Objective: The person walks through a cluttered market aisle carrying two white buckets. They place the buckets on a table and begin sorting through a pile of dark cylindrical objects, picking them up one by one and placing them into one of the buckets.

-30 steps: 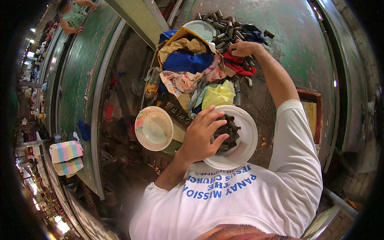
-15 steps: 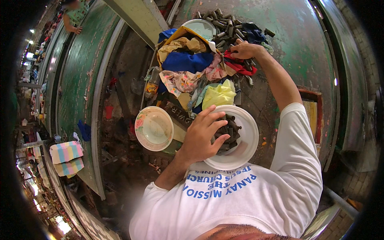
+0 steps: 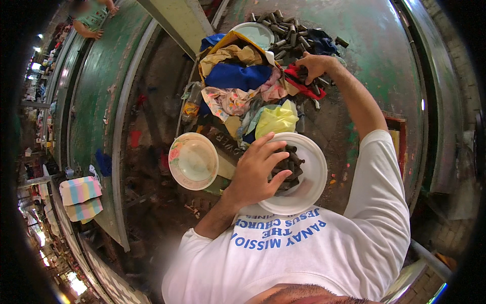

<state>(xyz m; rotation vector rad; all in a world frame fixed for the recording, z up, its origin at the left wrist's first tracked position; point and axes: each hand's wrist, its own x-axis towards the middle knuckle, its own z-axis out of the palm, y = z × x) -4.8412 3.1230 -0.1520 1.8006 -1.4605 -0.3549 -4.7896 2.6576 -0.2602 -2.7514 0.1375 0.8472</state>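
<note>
My left hand (image 3: pixel 257 167) is spread over the left side of a white basin (image 3: pixel 316 175), its fingers apart. Inside the basin lies a heap of dark short cylindrical pieces (image 3: pixel 292 167), partly covered by that hand. My right hand (image 3: pixel 319 66) reaches far forward to a red cloth (image 3: pixel 316 92). Its thumb and fingers curl around dark cylindrical pieces (image 3: pixel 302 73) lying on the cloth; how many it grips is hidden. Beyond it, a larger pile of similar pieces (image 3: pixel 292 38) is spread over the green bench.
Left of the basin sits a floral-rimmed bowl (image 3: pixel 194 183). Ahead are a yellow cloth (image 3: pixel 277 120), a box of rags (image 3: pixel 238 77), a plastic bottle (image 3: pixel 191 105) and a pale round lid (image 3: pixel 255 34). A metal post (image 3: pixel 174 23) rises behind. Another person (image 3: pixel 93 20) is at the far left.
My right hand has drawn slightly right and curled downward over the pieces on the red cloth. My left hand stays over the basin. The far person's second hand has come into view.
</note>
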